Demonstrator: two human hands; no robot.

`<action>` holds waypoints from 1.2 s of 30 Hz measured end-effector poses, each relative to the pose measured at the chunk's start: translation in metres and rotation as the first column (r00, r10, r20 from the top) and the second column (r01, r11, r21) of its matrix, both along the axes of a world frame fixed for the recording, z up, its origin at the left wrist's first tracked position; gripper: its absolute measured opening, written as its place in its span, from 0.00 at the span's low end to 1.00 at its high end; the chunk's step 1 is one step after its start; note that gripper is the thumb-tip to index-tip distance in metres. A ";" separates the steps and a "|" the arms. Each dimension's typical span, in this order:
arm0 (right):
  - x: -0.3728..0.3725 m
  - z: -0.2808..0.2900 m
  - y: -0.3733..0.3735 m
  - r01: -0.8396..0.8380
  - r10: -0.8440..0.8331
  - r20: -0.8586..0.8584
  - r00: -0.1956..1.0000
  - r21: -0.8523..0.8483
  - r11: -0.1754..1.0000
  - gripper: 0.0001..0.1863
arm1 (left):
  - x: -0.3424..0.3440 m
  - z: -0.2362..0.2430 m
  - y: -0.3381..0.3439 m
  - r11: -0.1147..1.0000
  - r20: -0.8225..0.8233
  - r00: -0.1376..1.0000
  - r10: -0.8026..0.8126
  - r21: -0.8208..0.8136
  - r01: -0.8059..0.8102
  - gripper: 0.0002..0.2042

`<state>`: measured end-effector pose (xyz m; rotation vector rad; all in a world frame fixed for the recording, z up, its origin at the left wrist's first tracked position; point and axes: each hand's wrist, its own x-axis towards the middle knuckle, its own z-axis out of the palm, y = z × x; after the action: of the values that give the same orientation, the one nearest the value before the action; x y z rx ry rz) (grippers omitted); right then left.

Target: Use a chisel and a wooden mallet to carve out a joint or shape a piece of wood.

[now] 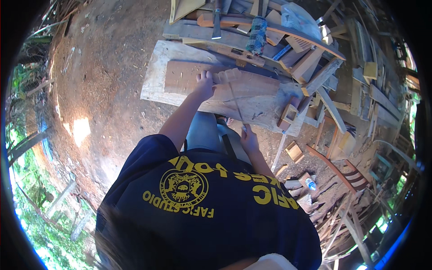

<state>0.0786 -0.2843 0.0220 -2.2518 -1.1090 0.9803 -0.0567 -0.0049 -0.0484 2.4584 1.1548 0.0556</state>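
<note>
Left hand: the person's left hand [205, 84] is down on the brown board, right at the left end of a small pale wooden piece; its fingers lie bent there, though from here I cannot tell whether they pinch the piece or only press beside it.
Right hand: lower and nearer the body, the right hand [248, 137] has its fingers wrapped around the near end of a narrow tool [236, 101].
Narrow tool: long and thin, it slants up and left from the fist; its far end meets the wooden piece in my view, but contact is hard to make out.
Wooden piece: the pale wooden piece [227, 75] sits over the middle of the brown board [258, 85].
Desk: a pale, low slab [154, 83] in front of the person's knees carries the board.
Beyond the board: a chisel [217, 24], a patterned cylindrical bundle [257, 36] and a clear plastic bag [299, 19] lie among heaped offcuts.
Right end: a hollow wooden block [288, 113] stands near the slab's edge.
Floor: a plastic bottle [310, 183] lies among scraps to the person's right.
</note>
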 end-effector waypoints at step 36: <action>0.094 0.222 0.014 0.888 0.163 -0.964 0.209 0.256 0.382 0.24 | 0.083 0.348 -0.062 0.804 0.792 0.560 -0.243 -0.159 0.573 0.47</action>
<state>0.1724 -0.2702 0.2445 -0.6724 -0.1113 0.8807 0.0266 -0.0673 0.3000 1.9239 0.1569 0.5718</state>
